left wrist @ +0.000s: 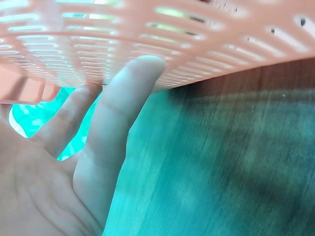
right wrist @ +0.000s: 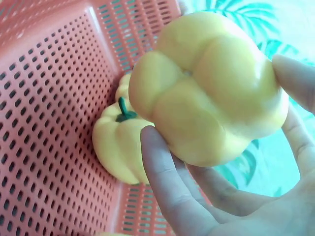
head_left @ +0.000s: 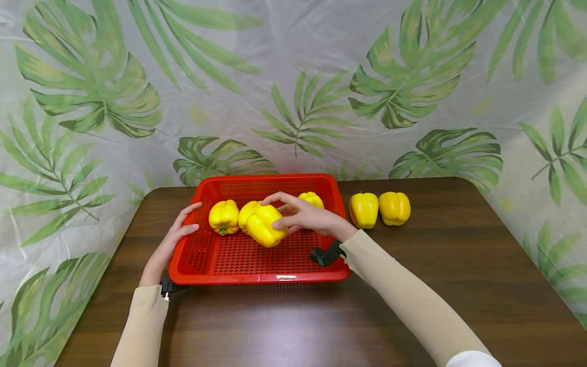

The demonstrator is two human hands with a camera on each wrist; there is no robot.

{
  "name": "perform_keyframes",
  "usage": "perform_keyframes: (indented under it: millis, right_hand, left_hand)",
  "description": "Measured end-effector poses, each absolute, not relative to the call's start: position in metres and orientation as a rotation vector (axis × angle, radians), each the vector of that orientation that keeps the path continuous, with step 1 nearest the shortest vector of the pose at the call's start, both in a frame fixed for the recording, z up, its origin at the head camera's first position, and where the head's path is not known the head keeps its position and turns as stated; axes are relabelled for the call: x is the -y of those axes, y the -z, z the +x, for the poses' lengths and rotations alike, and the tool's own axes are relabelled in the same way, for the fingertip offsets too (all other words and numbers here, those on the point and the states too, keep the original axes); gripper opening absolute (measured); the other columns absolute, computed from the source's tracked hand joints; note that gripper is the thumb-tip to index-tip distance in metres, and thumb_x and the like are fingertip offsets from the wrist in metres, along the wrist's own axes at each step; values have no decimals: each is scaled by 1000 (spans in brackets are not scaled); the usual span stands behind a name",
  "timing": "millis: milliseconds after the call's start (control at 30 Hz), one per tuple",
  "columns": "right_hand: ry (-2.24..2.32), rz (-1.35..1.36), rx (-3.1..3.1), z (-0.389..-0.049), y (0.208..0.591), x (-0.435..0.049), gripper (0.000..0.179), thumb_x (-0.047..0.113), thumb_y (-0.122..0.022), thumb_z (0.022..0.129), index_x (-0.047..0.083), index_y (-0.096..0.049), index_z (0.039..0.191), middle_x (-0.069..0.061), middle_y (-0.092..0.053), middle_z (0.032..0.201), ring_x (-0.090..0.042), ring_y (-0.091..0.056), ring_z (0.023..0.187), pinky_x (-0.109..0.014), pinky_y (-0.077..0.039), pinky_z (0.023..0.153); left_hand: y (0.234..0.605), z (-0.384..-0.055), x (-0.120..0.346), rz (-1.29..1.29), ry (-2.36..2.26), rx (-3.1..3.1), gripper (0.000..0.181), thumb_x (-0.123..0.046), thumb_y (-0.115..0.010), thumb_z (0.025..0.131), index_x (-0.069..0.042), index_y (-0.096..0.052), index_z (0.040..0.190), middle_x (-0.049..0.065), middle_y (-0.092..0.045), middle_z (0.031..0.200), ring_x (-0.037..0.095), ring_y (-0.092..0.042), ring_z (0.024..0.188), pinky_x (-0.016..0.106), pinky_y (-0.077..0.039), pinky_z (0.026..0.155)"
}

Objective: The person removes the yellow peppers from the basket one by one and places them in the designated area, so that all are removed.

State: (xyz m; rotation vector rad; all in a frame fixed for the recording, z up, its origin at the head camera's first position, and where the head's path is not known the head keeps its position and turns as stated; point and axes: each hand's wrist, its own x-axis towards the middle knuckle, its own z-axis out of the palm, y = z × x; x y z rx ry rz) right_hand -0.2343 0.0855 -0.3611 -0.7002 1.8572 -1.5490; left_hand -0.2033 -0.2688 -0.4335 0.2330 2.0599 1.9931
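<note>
My right hand (head_left: 304, 216) holds a yellow bell pepper (head_left: 266, 228) above the red basket (head_left: 261, 279), fingers and thumb spread around it. In the right wrist view the lobed bottom of this pepper (right wrist: 197, 93) faces the camera. My left hand (head_left: 169, 244) rests on the basket's left side with extended fingers reaching the rim; in the left wrist view the straight thumb (left wrist: 120, 118) lies against the slotted wall (left wrist: 197, 44). Inside the basket sit a yellow pepper (head_left: 223, 216) at the left, one partly hidden behind the held pepper, and another (head_left: 312, 199) near the back right.
Two more yellow peppers, one (head_left: 364, 209) beside the basket and one (head_left: 394, 208) farther right, stand on the dark wooden table (head_left: 435, 265). A leaf-patterned cloth (head_left: 302, 102) hangs behind the table. A black wrist strap (head_left: 327, 254) is on the right wrist.
</note>
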Motion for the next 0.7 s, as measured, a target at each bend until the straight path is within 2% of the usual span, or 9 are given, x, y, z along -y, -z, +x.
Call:
perform_keyframes:
  millis: [233,567,700]
  right_hand:
    - [1598,-654,-1889,-236,360,-100,49,14,-64,91,21,-45,135,-17,-41,136,-31,-45,121,-44,-52,83]
    - [1654,-590,-1951,-236,358,-125,45,18,-64,91,26,-48,133,-7,-43,136,-30,-42,122,-47,-51,84]
    - [1693,-582,-1937,-236,355,-136,47,17,-63,92,22,-45,135,-10,-42,137,-32,-42,121,-52,-49,85]
  left_hand:
    - [432,-203,268,243,-2001,-2052,54,-23,-42,100,-31,-21,150,12,-18,149,31,-40,122,38,-50,88]
    - [433,-203,268,248,-2003,-2056,54,-23,-41,101,-30,-21,150,12,-18,149,30,-40,122,37,-49,88]
    - [433,-203,269,236,-2000,-2057,54,-23,-42,101,-31,-21,150,12,-18,149,29,-41,121,37,-50,88]
